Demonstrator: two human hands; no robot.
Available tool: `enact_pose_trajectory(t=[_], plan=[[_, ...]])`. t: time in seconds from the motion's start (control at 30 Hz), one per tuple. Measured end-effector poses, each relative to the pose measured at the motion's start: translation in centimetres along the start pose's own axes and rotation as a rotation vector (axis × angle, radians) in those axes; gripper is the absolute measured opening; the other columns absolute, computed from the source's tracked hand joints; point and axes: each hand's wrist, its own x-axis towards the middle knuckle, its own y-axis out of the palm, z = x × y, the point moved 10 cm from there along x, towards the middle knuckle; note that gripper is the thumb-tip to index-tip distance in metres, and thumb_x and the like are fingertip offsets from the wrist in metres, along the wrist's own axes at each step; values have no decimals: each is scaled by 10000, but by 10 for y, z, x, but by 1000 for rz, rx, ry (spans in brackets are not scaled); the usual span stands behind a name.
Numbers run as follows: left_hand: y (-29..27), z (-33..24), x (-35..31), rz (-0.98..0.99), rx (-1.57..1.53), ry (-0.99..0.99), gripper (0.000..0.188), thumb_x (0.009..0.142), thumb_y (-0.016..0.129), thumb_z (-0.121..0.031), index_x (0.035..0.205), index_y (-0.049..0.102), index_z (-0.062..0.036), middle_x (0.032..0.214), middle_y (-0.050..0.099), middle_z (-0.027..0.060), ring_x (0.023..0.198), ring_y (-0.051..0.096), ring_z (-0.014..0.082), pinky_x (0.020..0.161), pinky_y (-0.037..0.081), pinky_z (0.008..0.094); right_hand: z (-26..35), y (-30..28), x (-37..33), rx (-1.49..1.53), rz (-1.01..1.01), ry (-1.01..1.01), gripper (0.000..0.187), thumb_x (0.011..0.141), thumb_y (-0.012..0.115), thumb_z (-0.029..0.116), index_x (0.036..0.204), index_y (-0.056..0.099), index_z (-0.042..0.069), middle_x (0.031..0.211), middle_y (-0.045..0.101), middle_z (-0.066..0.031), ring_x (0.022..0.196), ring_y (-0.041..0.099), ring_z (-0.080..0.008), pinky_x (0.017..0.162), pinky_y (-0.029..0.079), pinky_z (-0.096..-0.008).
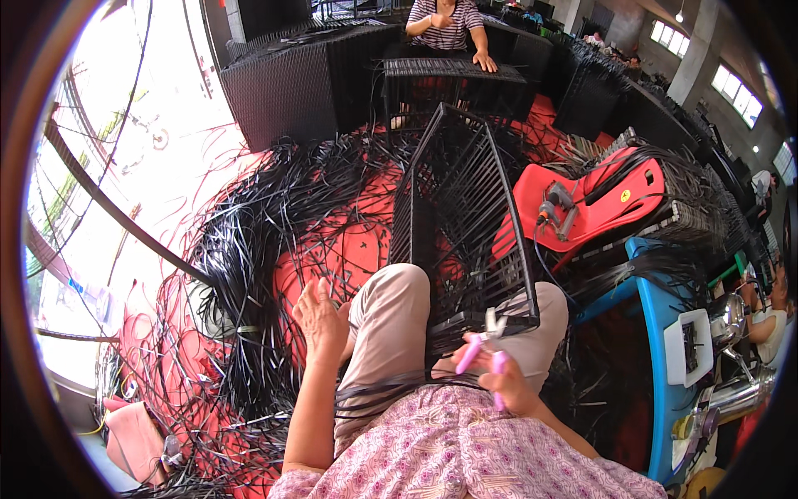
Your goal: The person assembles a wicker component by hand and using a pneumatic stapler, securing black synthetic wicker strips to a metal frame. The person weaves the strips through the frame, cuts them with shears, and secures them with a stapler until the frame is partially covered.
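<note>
My right hand (511, 387) grips scissors (470, 353) with pink handles and short pale blades, which point up and away from me. My left hand (322, 324) is raised beside my left knee, its fingers stretched out and nothing in it. Between my knees stands a tilted black furniture frame (505, 208) with rows of slats, and its lower end comes close to the scissors. Loose black strips (378, 391) lie across my lap. A large heap of flat black strips (249, 241) is to the left of my left hand.
A red plastic seat (615, 200) on the right holds a power tool (557, 208). Nearer stands a blue table (657, 358) with a white tray (688, 348). Across from me a person in a striped top (445, 29) touches a black woven piece (453, 71). Strips litter the red floor covering (332, 254).
</note>
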Motion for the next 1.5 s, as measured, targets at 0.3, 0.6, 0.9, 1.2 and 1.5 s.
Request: enact_pose_trajectory(t=[0.3,0.6,0.9,1.2,1.5], plan=[[-18,-215,-31,455,-923,424,591,890,667,-338,1346,488,-7,1322,498,229,1245,469,391,1074,363,447,60,-110,-49,-97,-532,-384,890,838,633,503,1456,325,-59,1241,576,-211,1147,603,-319,983,475,-428],[5,-245,-36,447,-965,374,226,949,611,-215,1052,666,-22,947,664,137,877,642,277,783,508,358,41,-163,-80,-27,-707,-400,808,896,565,449,1472,302,-53,1290,546,-213,1181,581,-328,997,467,-442],[26,-231,-30,492,-1073,135,158,911,675,-145,959,664,5,767,652,81,689,620,119,627,485,267,25,-181,-71,10,-738,-333,787,906,553,459,1471,313,-34,1291,549,-201,1176,584,-322,994,465,-429],[48,-220,-30,630,-1027,19,299,899,644,-255,886,664,43,710,647,91,676,583,116,640,476,289,25,-193,-65,21,-767,-345,783,914,544,471,1468,318,-34,1282,555,-201,1151,599,-312,972,477,-414],[49,-217,-28,651,-1012,10,331,904,629,-268,846,654,57,654,620,108,638,564,123,609,463,304,17,-197,-63,21,-802,-301,769,901,552,461,1455,344,-30,1260,575,-179,1129,613,-291,955,488,-408]])
